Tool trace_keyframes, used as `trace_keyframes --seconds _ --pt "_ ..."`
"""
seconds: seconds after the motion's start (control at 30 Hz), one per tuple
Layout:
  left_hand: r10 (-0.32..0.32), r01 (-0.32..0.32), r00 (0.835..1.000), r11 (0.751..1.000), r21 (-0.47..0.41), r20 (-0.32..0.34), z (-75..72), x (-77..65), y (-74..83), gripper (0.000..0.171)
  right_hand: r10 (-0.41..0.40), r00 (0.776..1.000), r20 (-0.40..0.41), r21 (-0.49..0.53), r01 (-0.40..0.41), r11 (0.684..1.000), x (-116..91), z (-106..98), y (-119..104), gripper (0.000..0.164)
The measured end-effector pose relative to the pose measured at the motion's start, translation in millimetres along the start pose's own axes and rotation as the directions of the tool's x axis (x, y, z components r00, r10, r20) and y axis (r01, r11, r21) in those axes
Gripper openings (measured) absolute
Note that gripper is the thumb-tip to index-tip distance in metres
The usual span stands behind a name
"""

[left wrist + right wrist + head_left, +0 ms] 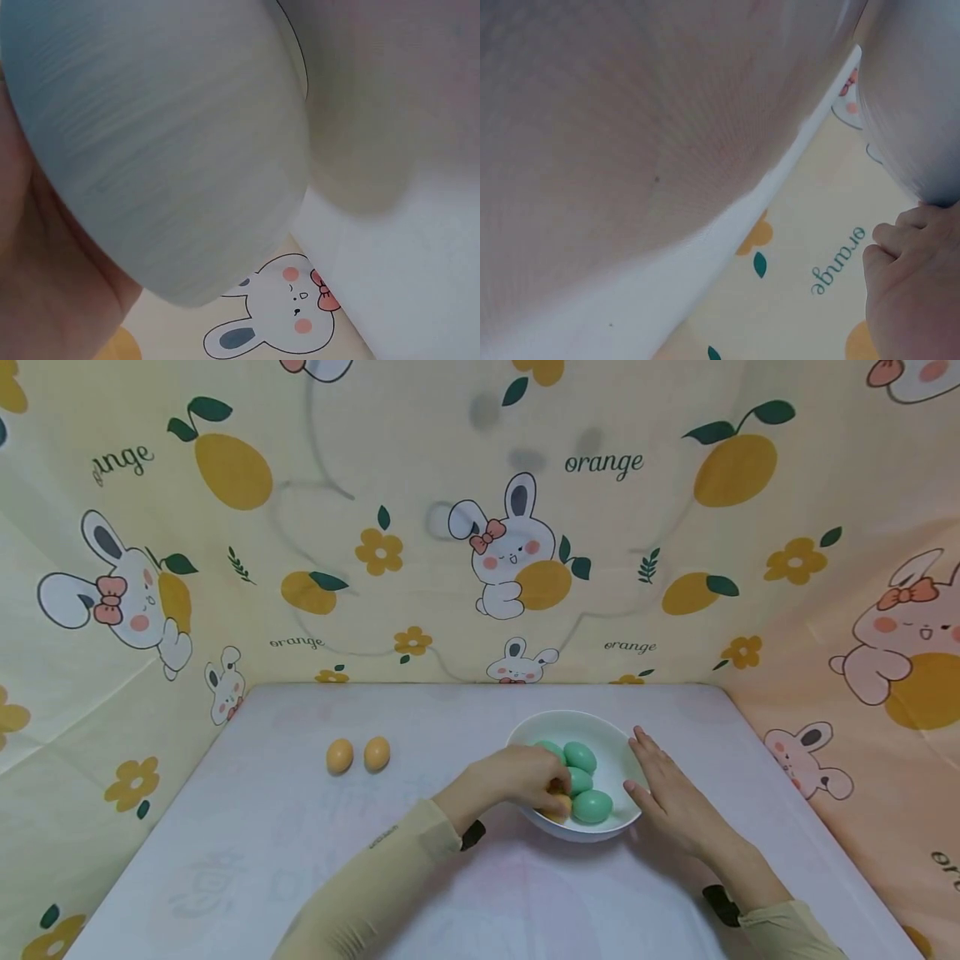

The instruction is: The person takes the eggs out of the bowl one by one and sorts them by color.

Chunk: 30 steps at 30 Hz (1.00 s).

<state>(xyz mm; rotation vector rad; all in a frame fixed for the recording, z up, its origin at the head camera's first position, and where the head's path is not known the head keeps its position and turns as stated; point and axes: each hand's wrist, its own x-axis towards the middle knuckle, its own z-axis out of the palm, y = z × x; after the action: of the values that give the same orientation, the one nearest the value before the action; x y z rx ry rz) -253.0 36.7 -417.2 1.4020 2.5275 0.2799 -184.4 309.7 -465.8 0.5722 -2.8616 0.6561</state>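
Note:
A white bowl (pixel 577 837) stands right of the table's middle with several green eggs (pixel 592 807) inside. My left hand (pixel 525 777) reaches over the bowl's left rim, its fingers bent round an orange-yellow egg (pixel 557 810) beside the green ones. The bowl's outer wall (pixel 172 150) fills much of the left wrist view, with part of that hand (pixel 67 277) at its edge. At the right rim, my right hand (pixel 678 797) rests against the bowl, fingers extended. The right wrist view shows this hand (pixel 919 277) below the bowl's side (pixel 915 97).
Two orange-yellow eggs (pixel 340 756) lie side by side on the left half of the white-covered table (pixel 247 852). A patterned cloth (pixel 420 460) with rabbits and oranges hangs behind the table and along both sides.

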Motion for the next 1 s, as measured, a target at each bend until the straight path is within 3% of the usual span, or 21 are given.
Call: trace_keyframes --seconds 0.43,1.0 --pt "-0.033 0.043 0.995 0.993 -0.111 0.093 -0.4 7.7 -6.9 0.032 0.010 1.000 0.015 0.001 -0.010 1.000 1 0 -1 0.072" --pt "0.010 0.005 0.995 0.988 -0.153 0.096 1.2 10.6 -10.6 0.038 0.022 1.000 0.022 0.001 -0.022 1.000 0 0 -1 0.072"
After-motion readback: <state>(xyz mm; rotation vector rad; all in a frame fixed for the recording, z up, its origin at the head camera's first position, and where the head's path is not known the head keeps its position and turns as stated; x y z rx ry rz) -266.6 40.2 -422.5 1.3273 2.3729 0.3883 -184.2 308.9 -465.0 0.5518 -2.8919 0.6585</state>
